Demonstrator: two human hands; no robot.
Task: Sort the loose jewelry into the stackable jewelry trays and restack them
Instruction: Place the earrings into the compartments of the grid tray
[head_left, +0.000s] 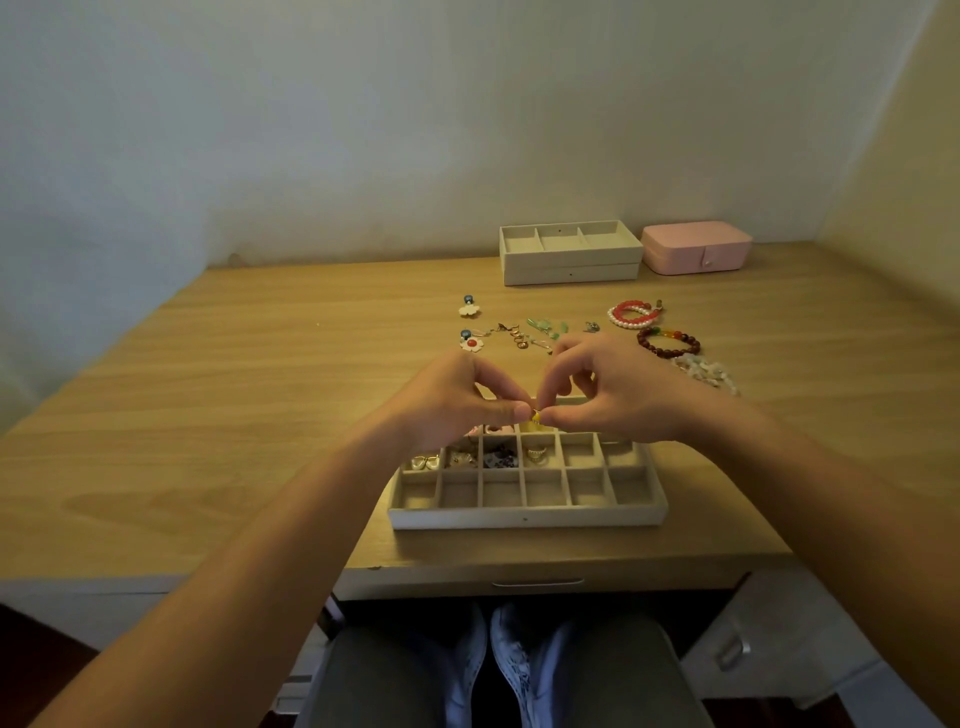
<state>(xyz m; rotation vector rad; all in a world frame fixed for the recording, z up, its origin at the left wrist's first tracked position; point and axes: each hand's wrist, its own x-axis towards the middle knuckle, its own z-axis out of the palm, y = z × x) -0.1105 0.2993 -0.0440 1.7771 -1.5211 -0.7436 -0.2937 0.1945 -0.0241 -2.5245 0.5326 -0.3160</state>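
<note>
Pinching a tiny yellow piece (535, 415) with the left hand (457, 400) and the right hand (615, 395), fingertips pressed close together on it. Held just under both hands, right over the far rows of the little-box tray (524, 518). Looks like closing or fixing it before dropping it in.

Pinch softly but firmly, so as not to let it slip. Lower it straight down into a free box below the fingers, not one with rings or earrings inside. Let go only when low between the walls.

More to sort past the fingertips: flower earrings (474, 343), and bead bracelets (667, 340) just beyond the right hand. Farther off, two stacked trays (569, 254) and a pink box (696, 248).
</note>
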